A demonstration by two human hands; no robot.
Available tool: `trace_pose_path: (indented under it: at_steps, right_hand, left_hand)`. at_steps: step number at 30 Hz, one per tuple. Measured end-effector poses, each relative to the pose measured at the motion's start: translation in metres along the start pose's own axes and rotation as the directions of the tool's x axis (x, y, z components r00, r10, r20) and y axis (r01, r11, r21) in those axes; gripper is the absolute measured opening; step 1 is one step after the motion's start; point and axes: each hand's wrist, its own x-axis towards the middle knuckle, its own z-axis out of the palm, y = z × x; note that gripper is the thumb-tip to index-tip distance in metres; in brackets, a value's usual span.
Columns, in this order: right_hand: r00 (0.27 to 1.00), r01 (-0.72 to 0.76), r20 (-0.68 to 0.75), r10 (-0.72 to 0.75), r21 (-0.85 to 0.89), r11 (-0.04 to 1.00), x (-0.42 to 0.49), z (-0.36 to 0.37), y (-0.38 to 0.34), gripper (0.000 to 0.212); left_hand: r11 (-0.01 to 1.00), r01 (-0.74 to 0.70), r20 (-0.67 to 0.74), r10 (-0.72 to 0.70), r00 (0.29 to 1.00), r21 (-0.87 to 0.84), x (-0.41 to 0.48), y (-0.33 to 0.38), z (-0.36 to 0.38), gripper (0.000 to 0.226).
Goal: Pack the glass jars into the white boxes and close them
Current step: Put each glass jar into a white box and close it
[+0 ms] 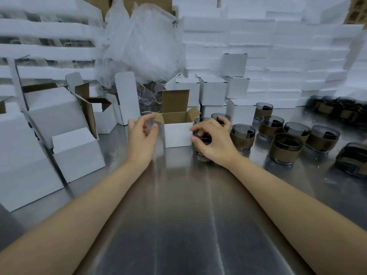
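Now right hand grips a smoky, brown-banded jar beside the open box; left hand holds clear glass.

The right hand hides most of its jar; the rightmost jar runs off frame

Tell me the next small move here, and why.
Probably lift the dark jar that the right hand grips and lower it into the open white box right beside it. The jar stands on the table, the box's flaps are up, and the left hand is curled at the box's far side, placed to steady it.
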Motion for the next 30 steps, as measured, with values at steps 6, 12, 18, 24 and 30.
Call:
trace_pose_path:
  at_steps: [6,12,18,24,30]
  right_hand:
    - [0.996,-0.039,-0.068,0.055,0.218,0.975,0.001,0.006,-0.007,0.021]
    - [0.9,-0.269,-0.037,0.434,0.737,0.62,0.009,0.009,-0.024,0.019]
    - [0.808,-0.419,0.289,0.513,0.895,0.155,0.012,0.016,-0.035,0.025]
    - [0.847,-0.444,0.349,0.401,0.879,0.174,0.015,0.013,-0.035,0.034]
    - [0.949,-0.309,0.267,0.166,0.695,0.649,0.007,0.018,-0.038,0.064]
  left_hand:
    - [0.923,-0.358,0.174,0.333,0.927,0.141,-0.019,0.018,-0.001,0.037]
    - [0.918,-0.348,0.56,0.19,0.806,0.19,-0.024,0.018,0.002,0.062]
    - [0.984,-0.165,0.635,0.087,0.768,0.065,-0.021,0.013,0.006,0.079]
    - [0.988,-0.01,0.465,0.082,0.882,-0.154,-0.02,0.016,0.004,0.065]
    - [0.987,-0.012,0.438,0.083,0.895,-0.163,-0.019,0.02,-0.002,0.09]
